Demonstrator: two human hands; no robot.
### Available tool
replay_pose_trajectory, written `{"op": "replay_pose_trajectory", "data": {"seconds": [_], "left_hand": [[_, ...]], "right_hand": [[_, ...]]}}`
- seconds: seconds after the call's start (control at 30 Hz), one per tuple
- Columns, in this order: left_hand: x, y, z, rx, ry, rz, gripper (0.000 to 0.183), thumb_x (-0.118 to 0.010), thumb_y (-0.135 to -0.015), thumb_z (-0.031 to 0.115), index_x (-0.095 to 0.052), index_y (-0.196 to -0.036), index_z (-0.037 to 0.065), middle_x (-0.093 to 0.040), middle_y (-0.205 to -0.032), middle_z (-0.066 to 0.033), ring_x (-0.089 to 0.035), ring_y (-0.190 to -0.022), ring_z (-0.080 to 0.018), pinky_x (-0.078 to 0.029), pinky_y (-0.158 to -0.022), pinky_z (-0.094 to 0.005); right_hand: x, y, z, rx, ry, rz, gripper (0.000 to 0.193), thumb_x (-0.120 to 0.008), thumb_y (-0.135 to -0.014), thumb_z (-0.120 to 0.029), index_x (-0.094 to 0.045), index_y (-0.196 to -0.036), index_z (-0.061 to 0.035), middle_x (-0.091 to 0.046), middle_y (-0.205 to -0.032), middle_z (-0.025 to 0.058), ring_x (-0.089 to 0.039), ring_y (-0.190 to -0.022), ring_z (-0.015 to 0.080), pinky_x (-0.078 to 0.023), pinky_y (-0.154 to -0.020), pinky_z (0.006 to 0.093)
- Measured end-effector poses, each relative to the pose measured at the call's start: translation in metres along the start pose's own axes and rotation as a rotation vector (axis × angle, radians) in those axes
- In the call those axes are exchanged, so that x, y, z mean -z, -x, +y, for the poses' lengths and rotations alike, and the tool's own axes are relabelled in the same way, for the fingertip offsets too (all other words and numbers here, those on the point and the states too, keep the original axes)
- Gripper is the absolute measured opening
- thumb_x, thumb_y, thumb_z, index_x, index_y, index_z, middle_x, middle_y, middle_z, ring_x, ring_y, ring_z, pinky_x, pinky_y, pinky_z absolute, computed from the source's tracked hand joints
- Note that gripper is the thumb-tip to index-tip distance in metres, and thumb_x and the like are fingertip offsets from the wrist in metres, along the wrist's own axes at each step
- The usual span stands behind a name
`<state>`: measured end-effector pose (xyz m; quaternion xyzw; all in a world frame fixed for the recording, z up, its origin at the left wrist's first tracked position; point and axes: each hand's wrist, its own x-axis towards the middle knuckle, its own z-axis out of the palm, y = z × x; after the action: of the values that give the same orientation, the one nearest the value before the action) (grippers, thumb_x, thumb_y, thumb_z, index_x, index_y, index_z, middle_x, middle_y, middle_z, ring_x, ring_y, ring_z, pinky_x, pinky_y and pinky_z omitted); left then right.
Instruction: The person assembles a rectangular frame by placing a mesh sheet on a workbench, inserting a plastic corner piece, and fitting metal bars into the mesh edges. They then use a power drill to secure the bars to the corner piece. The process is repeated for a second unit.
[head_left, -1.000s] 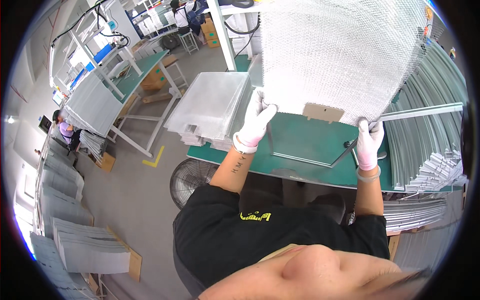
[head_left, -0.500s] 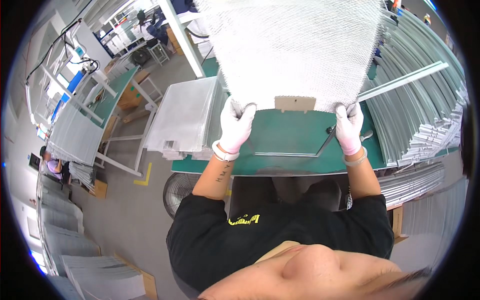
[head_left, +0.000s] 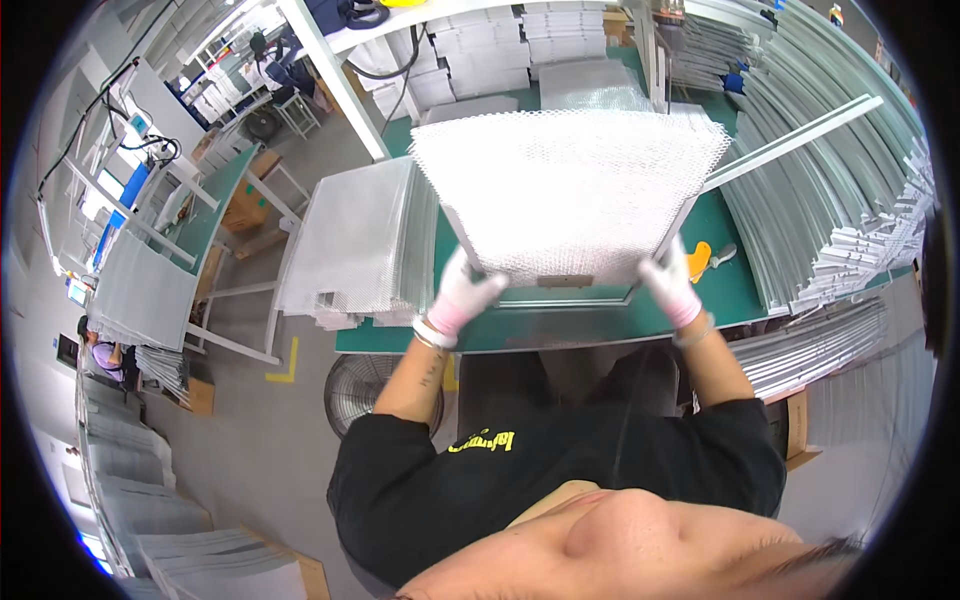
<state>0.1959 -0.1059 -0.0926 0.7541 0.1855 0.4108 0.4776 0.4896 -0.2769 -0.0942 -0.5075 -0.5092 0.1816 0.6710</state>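
Note:
A silvery-white mesh sheet (head_left: pixel 570 190) is tilted over the table before me, its far edge raised above its near edge. At its near left corner my left hand (head_left: pixel 464 298), white-gloved, is closed on the edge. My right hand (head_left: pixel 672 288), gloved too, pinches the near right corner; its fingertips are partly hidden. A small brownish plate (head_left: pixel 565 281) sits at the middle of the sheet's near edge. Beneath the sheet lies a thin metal frame (head_left: pixel 570 302), its near bar and parts of its sides showing, the rest covered.
The green table (head_left: pixel 400 338) carries a stack of mesh sheets (head_left: pixel 350 235) at left and many metal frames (head_left: pixel 830 190) at right. A yellow-handled tool (head_left: pixel 699 261) lies beyond my right hand. A fan (head_left: pixel 360 390) stands below the table's left end. White stacks (head_left: pixel 480 55) fill the back.
The mesh sheet has come down and tipped toward the frame, uncovering the back of the table. Both hands have moved nearer to me with it. The yellow-handled tool now shows.

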Motion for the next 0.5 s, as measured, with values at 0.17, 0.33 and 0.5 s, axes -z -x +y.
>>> {"op": "replay_pose_trajectory", "data": {"seconds": [0.17,0.33,0.5], "left_hand": [[0.002,-0.047,0.078,-0.079,0.152,0.237,0.032,-0.058,-0.085,-0.009,-0.061,-0.117,-0.004,-0.066,-0.108,-0.0067,-0.061,-0.095,-0.0130,-0.050,-0.083,-0.0293],[-0.003,-0.033,0.057,-0.045,0.210,0.255,0.034,-0.062,-0.092,0.000,-0.056,-0.125,-0.002,-0.064,-0.115,-0.0052,-0.059,-0.104,-0.0119,-0.047,-0.093,-0.0286],[-0.019,-0.017,0.020,-0.104,0.296,0.286,0.030,-0.068,-0.093,0.006,-0.060,-0.120,-0.003,-0.069,-0.109,-0.0049,-0.065,-0.098,-0.0108,-0.051,-0.087,-0.0268]], "right_hand": [[0.005,-0.050,-0.055,0.054,-0.100,0.151,0.030,-0.059,-0.091,0.001,-0.055,-0.120,0.0049,-0.063,-0.106,0.0034,-0.056,-0.094,0.0080,-0.046,-0.087,0.0248],[-0.023,-0.042,-0.065,0.074,-0.249,0.164,0.027,-0.059,-0.099,-0.007,-0.056,-0.124,0.0025,-0.066,-0.114,0.0044,-0.059,-0.102,0.0087,-0.046,-0.093,0.0270],[-0.011,-0.025,-0.005,-0.018,-0.210,0.094,0.036,-0.059,-0.100,-0.008,-0.052,-0.133,0.0015,-0.064,-0.125,0.0068,-0.059,-0.112,0.0126,-0.044,-0.100,0.0298]]}}
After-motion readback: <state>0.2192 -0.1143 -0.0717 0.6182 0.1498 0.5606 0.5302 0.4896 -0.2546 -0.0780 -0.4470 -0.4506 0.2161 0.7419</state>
